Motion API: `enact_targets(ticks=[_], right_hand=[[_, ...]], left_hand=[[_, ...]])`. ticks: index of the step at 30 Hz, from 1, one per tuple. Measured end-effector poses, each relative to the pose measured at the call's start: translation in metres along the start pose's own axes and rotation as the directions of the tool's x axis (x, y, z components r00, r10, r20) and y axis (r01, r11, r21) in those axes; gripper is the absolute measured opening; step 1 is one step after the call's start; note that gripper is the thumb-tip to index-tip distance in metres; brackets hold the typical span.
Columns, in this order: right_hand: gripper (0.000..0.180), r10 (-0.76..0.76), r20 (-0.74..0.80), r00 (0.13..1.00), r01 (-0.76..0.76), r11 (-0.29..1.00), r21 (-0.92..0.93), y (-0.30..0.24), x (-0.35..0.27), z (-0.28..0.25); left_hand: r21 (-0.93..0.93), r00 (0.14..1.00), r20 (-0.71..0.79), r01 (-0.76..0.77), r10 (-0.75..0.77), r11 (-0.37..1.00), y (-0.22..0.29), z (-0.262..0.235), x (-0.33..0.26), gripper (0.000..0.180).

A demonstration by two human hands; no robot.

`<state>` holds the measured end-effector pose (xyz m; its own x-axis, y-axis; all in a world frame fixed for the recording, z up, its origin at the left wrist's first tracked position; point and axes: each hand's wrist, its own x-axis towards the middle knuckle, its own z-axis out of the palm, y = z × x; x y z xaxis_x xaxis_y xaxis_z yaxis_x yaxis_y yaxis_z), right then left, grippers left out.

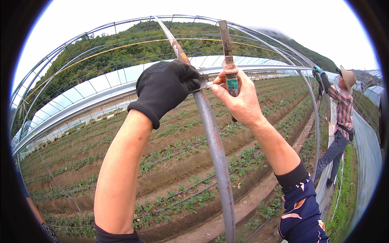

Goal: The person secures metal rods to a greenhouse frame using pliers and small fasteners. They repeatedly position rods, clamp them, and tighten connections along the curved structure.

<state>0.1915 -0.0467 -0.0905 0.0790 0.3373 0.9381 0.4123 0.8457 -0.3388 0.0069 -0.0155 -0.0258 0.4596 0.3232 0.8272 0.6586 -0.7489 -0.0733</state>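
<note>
I'm looking at the joint where the grey hoop pipe (214, 150) meets the long rail (105, 95), right up at head height in the middle of the view. The left hand (164, 87), in a black glove, is wrapped over that crossing, fingers closed around the pipe. The right hand (239, 103) is bare, fingers curled tight on a worn tool (227, 52) with a teal band, its shaft standing upright just beside the joint. To do this well, I'd say keep the gloved grip firm so the pipe can't twist, and hold the tool square to the joint. What sits at the crossing I can't make out; the glove covers it, and the tool's lower end hides behind the palm. Below run crop rows (182, 194). A person in a plaid shirt (342, 109) works at the far right hoop.
</note>
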Motion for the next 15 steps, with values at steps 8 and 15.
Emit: enact_targets(ticks=[8,15], right_hand=[[0.039,-0.275,-0.171,0.946,0.234,0.946,-0.225,0.007,0.017,0.041],[0.039,-0.181,-0.158,0.971,0.129,0.946,-0.296,0.0,0.016,0.04]], left_hand=[[-0.017,1.0,0.001,0.004,-0.004,1.0,0.0,-0.007,-0.005,0.019],[-0.014,1.0,0.002,-0.008,0.008,1.0,0.001,-0.001,-0.004,0.017]])
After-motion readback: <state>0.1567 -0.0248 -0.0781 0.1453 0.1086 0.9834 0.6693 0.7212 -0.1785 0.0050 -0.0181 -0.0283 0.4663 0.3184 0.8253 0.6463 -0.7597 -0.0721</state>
